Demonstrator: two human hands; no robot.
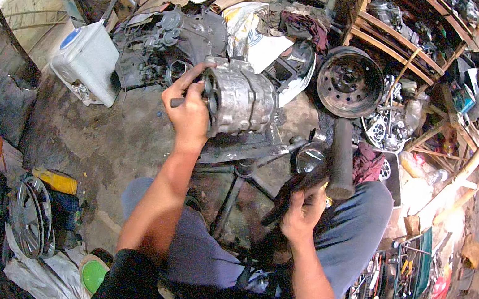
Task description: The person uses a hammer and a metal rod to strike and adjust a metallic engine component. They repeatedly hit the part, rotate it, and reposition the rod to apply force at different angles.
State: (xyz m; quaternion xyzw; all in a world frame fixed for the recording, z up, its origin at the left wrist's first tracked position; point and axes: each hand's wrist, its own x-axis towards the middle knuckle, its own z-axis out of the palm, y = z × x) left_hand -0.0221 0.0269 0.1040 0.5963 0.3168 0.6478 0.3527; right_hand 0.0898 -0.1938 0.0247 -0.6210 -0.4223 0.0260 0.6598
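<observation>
At four o'clock the right hand gripped a dark, thick-headed hammer; at ten, the left hand clasped a short dark rod beside a silver, ribbed metal cylinder at twelve. I judged that heavy, stiff, best cradled underneath; its long axis ran nearly nine to three.

The left forearm was observed extended forward, and the left hand was held raised, its fingers partly curled and one extended. The right forearm was angled forward and inward; the right hand was held lower, fingers closed, beside the right knee.
</observation>
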